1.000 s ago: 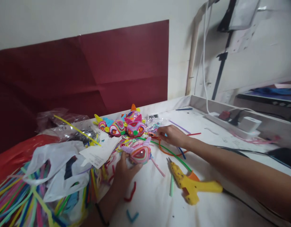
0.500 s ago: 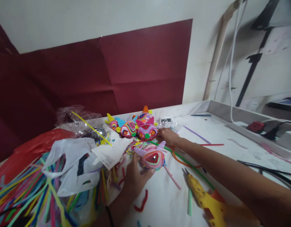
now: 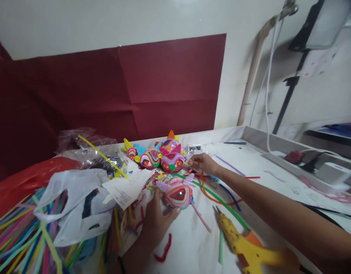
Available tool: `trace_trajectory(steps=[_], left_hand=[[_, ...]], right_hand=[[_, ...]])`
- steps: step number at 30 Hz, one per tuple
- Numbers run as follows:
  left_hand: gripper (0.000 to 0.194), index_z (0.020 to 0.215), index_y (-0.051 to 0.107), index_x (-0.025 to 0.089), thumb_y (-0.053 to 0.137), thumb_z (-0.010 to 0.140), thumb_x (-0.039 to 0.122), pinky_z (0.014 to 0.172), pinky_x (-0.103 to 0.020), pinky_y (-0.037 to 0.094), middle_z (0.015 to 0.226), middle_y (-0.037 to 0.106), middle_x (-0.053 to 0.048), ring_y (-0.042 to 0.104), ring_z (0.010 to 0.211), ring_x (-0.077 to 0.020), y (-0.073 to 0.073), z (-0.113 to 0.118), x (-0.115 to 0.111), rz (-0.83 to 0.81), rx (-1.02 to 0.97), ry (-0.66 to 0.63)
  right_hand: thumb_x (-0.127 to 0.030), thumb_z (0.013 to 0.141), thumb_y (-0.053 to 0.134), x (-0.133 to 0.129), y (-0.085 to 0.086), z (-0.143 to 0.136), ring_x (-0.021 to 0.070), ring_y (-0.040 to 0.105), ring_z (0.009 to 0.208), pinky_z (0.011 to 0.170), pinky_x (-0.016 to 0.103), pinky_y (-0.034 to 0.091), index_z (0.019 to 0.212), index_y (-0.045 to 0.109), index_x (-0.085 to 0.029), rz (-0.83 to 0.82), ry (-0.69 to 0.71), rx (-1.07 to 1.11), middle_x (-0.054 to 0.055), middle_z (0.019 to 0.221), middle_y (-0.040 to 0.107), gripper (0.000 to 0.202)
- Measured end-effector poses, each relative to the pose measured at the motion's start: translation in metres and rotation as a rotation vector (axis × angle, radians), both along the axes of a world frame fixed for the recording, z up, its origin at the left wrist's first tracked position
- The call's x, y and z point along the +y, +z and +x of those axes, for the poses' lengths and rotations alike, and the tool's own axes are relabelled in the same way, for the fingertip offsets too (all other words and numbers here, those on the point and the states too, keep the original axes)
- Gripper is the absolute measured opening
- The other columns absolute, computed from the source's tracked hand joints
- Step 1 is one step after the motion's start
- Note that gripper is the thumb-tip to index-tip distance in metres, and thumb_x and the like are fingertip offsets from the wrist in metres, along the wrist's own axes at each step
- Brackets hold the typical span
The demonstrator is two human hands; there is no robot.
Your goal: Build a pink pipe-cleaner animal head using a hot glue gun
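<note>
Near the middle of a white tabletop (image 3: pixel 192 247), a striped animal head (image 3: pixel 179 194) sits in the grasp of the left hand (image 3: pixel 158 219), thumb at its near edge and fingers at its left side. The right hand (image 3: pixel 204 163), fingertips drawn together, is just beside a cluster of similar heads (image 3: pixel 148 158); from where I stand, I cannot tell whether it pinches anything.

Lettering: a creased paper slip (image 3: pixel 126 188) bears printed lines, too blurred to read.

Materials: the held head shows fuzzy pink, green and pale bands around a shiny red teardrop, with pointed lilac ears. A thin white plastic bag (image 3: pixel 69 186) lies over a fan of coloured pipe cleaners (image 3: pixel 27 236), near a crumpled red bag (image 3: pixel 41 179). A yellow glue gun (image 3: pixel 246 247) lies at near right, its nozzle toward the heads.

Edges: a raised rim (image 3: pixel 221 136) bounds the far side; a power strip (image 3: pixel 315 179) runs along the right. Bare surface shows between left hand and glue gun, interrupted by a bent red strip (image 3: pixel 164 251), a pink stem (image 3: pixel 202 220) and a pale green stick (image 3: pixel 221 247).
</note>
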State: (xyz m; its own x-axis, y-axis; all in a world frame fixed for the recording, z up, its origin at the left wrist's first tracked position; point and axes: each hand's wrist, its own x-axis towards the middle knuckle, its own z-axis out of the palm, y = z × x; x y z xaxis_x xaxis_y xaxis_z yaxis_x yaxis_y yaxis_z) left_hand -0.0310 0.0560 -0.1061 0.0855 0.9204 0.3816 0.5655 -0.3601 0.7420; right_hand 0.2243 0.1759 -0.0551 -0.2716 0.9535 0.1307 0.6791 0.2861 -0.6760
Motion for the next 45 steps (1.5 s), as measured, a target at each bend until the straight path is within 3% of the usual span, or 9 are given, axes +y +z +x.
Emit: trace_trajectory(steps=[7,12,18,22,30,36,40,43,45], left_hand=[[0.069,0.127,0.046,0.017,0.068,0.067,0.042,0.084,-0.043,0.054,0.107,0.071,-0.011,0.067,0.101,-0.0304,-0.005,0.001,0.001,0.012,-0.033,0.048],[0.067,0.125,0.047,0.017,0.068,0.066,0.043,0.085,-0.044,0.053,0.106,0.071,-0.011,0.067,0.100,-0.0306,-0.007,-0.001,0.003,0.030,-0.016,0.064],[0.062,0.122,0.045,0.019,0.067,0.069,0.042,0.085,-0.044,0.053,0.106,0.070,-0.010,0.067,0.100,-0.0299,-0.004,-0.003,0.003,0.007,0.033,0.006],[0.068,0.127,0.041,0.019,0.068,0.069,0.042,0.087,-0.046,0.052,0.108,0.069,-0.011,0.066,0.104,-0.0305,-0.004,-0.004,0.002,0.027,0.033,0.010],[0.079,0.135,0.035,0.016,0.070,0.069,0.042,0.092,-0.045,0.050,0.114,0.066,-0.013,0.063,0.111,-0.0299,0.002,-0.002,-0.004,-0.019,-0.026,0.025],[0.099,0.145,0.026,0.015,0.074,0.062,0.040,0.098,-0.047,0.047,0.121,0.064,-0.016,0.059,0.118,-0.0317,0.004,0.000,-0.007,-0.027,-0.163,0.067],[0.109,0.148,0.017,0.010,0.074,0.061,0.042,0.104,-0.046,0.043,0.135,0.053,-0.022,0.053,0.126,-0.0315,0.000,0.000,-0.004,-0.004,-0.214,0.039],[0.101,0.146,0.019,0.007,0.071,0.067,0.043,0.101,-0.047,0.044,0.137,0.048,-0.026,0.051,0.125,-0.0323,0.004,-0.002,-0.003,0.086,-0.246,0.058],[0.081,0.142,0.028,0.009,0.064,0.077,0.041,0.096,-0.047,0.047,0.132,0.052,-0.023,0.056,0.119,-0.0307,0.013,-0.005,-0.009,0.227,-0.215,0.128]], right_hand=[[-0.034,0.093,0.059,-0.025,0.006,0.021,0.0209,0.064,0.096,0.081,0.041,0.055,0.119,0.058,-0.016,-0.125,-0.031,0.335,0.008,0.117,0.062,0.031],[-0.034,0.093,0.059,-0.048,0.013,0.030,0.0147,0.065,0.076,0.069,0.032,0.055,0.103,0.063,-0.014,-0.167,-0.076,0.474,0.003,0.095,0.068,0.023],[-0.028,0.072,0.068,-0.076,0.022,0.034,0.0121,0.059,0.058,0.053,0.024,0.042,0.080,0.070,-0.014,-0.150,-0.118,0.549,0.003,0.069,0.072,0.016],[-0.027,0.065,0.068,-0.092,0.019,0.039,0.0117,0.057,0.055,0.049,0.022,0.039,0.072,0.069,-0.015,-0.134,-0.143,0.490,0.003,0.065,0.071,0.014],[-0.023,0.067,0.059,-0.133,0.006,0.033,0.0147,0.059,0.054,0.054,0.026,0.045,0.073,0.068,-0.016,-0.079,-0.102,0.251,0.001,0.058,0.068,0.012],[-0.015,0.073,0.052,-0.171,0.015,0.014,0.0166,0.059,0.060,0.057,0.026,0.040,0.079,0.071,-0.018,0.053,-0.093,0.001,0.003,0.067,0.071,0.021],[-0.011,0.075,0.048,-0.191,0.021,0.000,0.0171,0.059,0.061,0.059,0.027,0.037,0.078,0.071,-0.019,0.109,-0.103,-0.130,0.004,0.071,0.071,0.024],[-0.007,0.076,0.046,-0.203,0.022,-0.008,0.0153,0.056,0.058,0.057,0.026,0.034,0.073,0.067,-0.019,0.109,-0.079,-0.197,0.003,0.067,0.069,0.024],[-0.005,0.074,0.047,-0.209,0.021,-0.012,0.0143,0.053,0.054,0.055,0.025,0.032,0.067,0.063,-0.019,0.101,-0.056,-0.230,0.003,0.062,0.065,0.022]])
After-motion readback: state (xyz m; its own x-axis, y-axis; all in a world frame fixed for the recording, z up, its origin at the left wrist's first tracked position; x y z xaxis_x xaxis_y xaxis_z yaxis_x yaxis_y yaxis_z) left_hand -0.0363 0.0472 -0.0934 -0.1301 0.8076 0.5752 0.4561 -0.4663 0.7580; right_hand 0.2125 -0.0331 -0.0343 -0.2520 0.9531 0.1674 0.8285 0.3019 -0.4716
